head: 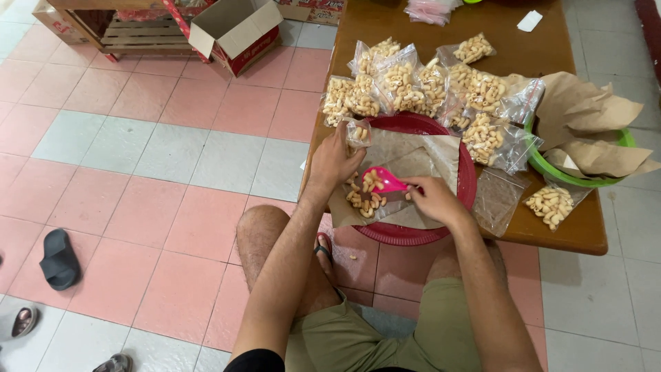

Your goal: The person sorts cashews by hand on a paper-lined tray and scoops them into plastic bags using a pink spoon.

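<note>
Seated at a brown wooden table (551,41), with a wide red tray (413,238) jutting over its near edge and lined with brown paper (413,155). Beyond the fingers, a heap of filled clear bags (420,86) of pale, curled snack pieces; off to the right of them, a green basin (551,169) stuffed with crumpled brown paper, an empty flat bag (497,200) and one filled bag (551,204) lying apart.

Left hand (335,162) closed, fingers pinching the mouth of a small clear bag (358,132) held upright just above the knuckles, part filled. Right hand (430,198) closed on the handle of a pink scoop (385,180), bowl pointing toward the left fingers and carrying a few pieces. Directly below and between both sets of fingers, a loose pile of snack pieces (363,200) on the paper.

Judged from the look: bag thin, limp and slick, likely to fold shut unless gripped at the rim with the opening spread. Snacks light, dry and brittle, apt to roll or crumble under pressure, so better scooped than squeezed. Scoop rigid and light, best held at the handle end.
</note>
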